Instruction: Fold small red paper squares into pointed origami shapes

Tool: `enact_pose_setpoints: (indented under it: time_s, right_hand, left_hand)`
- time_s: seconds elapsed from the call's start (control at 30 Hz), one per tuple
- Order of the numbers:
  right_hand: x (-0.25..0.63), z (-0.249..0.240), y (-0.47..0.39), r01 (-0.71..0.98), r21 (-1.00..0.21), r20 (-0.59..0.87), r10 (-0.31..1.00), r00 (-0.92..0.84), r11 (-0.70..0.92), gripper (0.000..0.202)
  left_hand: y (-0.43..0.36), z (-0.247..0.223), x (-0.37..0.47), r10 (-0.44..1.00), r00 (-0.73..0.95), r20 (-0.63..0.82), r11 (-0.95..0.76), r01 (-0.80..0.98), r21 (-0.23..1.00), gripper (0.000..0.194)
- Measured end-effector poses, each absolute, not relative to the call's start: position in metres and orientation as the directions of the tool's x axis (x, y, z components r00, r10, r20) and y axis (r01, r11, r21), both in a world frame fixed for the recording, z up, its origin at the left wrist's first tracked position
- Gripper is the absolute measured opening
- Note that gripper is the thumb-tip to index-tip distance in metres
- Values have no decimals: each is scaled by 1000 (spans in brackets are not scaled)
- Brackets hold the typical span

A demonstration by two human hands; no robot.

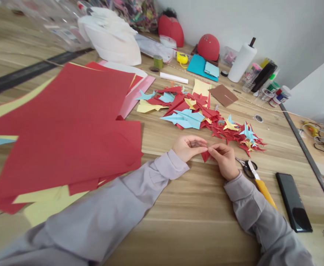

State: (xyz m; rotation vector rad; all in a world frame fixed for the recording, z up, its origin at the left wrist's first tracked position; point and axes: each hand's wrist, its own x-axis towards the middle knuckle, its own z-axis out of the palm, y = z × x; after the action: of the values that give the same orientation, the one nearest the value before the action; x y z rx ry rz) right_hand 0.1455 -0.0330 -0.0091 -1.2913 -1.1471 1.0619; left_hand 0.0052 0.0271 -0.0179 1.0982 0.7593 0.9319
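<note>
Evidently a fold is under way: the left hand (188, 147) and the right hand (225, 159) meet over the desk (195, 218), both pinching a small red paper piece (205, 155) between thumb and fingertips. The piece sits low, just above or resting on the desk surface between the two hands; which of the two cannot be told. Its visible part ends in a downward point, so it looks partly folded, though how many creases it has is hidden by the fingers. Both sets of fingers are closed on the paper, the left from above, the right from the side.

Judging by the pile of folded paper shapes (203, 114) just beyond the hands, this piece seems to be at a middle stage. The next crease would call for a firm pinch along one edge while the other hand steadies the point.

Both forearms, in grey sleeves, lie across the desk and converge. Scissors (245, 167) and a yellow utility knife (263, 188) lie just right of the right wrist, with a dark phone (293, 201) beyond. Large red paper sheets (67, 129) spread to the left.
</note>
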Motion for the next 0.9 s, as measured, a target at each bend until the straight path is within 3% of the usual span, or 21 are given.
enact_pose_setpoints:
  time_s: [0.3,0.67,0.9]
  right_hand:
    - [145,-6,-33,108,-994,21,994,103,9,23]
    - [148,-12,-32,-117,-993,-32,994,107,-19,17]
    - [150,-12,-31,-138,-990,-45,987,152,-24,18]
  left_hand:
    - [26,-17,4,889,456,-35,138,-194,971,23]
    - [30,-18,2,849,525,-50,224,-273,936,32]
    - [29,-20,3,856,512,-72,268,-320,909,33]
